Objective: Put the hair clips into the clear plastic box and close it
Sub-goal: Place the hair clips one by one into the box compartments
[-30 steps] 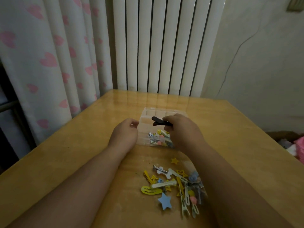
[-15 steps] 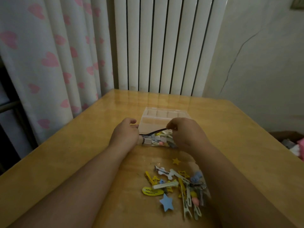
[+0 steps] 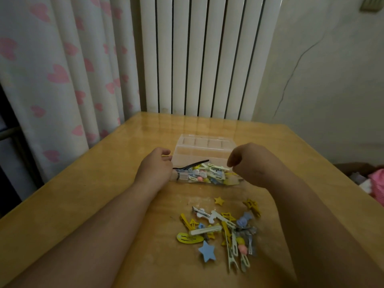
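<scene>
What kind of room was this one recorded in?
Probably a bedroom or other room in a home: heart-print curtains hang beside a white column radiator, and a glossy wooden table stands against a cracked plaster wall.

A glossy wooden bench (image 3: 83, 194) fills the lower view. Behind its far edge stands a white ribbed radiator (image 3: 207, 59). To the left hangs a pale curtain (image 3: 58, 80) printed with pink hearts. A thin crack (image 3: 291, 80) runs down the wall at right, above pink fabric (image 3: 377, 183) at the edge.
</scene>
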Tool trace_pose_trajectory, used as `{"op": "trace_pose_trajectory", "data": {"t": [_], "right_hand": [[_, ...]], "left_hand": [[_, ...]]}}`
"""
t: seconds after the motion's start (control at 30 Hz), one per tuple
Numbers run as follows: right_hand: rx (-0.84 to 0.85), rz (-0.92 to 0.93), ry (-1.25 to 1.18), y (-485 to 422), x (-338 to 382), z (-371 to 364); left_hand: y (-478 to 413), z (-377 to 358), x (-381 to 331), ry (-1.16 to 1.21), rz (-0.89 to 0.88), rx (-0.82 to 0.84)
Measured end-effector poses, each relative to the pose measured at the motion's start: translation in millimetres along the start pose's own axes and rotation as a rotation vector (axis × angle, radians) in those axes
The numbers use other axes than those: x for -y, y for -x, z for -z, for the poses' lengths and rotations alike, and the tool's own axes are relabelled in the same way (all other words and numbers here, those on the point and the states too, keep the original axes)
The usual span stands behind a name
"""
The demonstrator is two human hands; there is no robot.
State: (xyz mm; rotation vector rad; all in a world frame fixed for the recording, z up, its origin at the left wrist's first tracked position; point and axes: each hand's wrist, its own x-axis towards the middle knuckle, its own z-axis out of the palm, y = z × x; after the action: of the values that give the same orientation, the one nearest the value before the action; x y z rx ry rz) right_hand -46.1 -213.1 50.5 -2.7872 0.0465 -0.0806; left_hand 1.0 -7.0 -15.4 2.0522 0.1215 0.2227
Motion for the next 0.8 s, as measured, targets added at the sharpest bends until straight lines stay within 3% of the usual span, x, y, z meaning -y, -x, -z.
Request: {"op": "trace_pose_trajectory", "data": {"t": [0.07,0.43,0.5,0.63,0.8], "right_hand": [[0.002,0.015,-0.021,4.7,2.8,7.5],[0.493,-0.066,0.344,26.7,5.2,12.1],[0.545,-0.09,0.308,26.5,3.3,10.8],[0.642,-0.198,0.0,24.6,-0.1,7.5],[0.712,-0.116,-0.083,25.1,14.2,-4.6]], "left_hand": [[0.5,0.3,0.8,-0.015,-0.015,-0.002],[4.2,0.1,2.2,-0.094,-0.1,-0.009],[4.1,-0.1,2.6,-0.09,-0.095,-0.007],[4.7,-0.6,2.7,-0.097,-0.103,-0.014],[4.1,-0.4,2.5,-0.106,-0.094,-0.022]]}}
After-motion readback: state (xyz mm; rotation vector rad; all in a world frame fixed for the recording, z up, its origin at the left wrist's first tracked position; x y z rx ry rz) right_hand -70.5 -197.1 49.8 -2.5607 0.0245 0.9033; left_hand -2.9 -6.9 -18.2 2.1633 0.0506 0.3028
